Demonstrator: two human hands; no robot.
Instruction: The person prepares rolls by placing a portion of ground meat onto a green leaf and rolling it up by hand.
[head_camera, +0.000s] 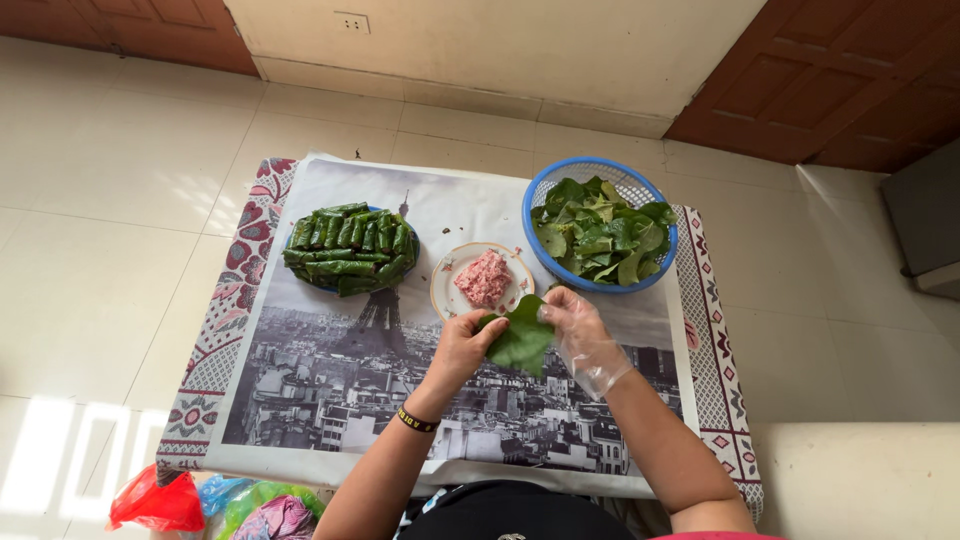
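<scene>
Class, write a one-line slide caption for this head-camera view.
Both hands, left bare and right gloved, hold a green leaf beside minced meat plate, leaf rolls and leaf basket.

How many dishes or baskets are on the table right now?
3: a plate piled with rolled leaves at left, a small plate of minced meat in the middle, and a blue basket of loose leaves at right.

Green leaf (522, 340), pink mince (485, 277), blue basket (545, 190) upper right, bench (330, 380) under a grey city-photo print, red paisley border.
</scene>
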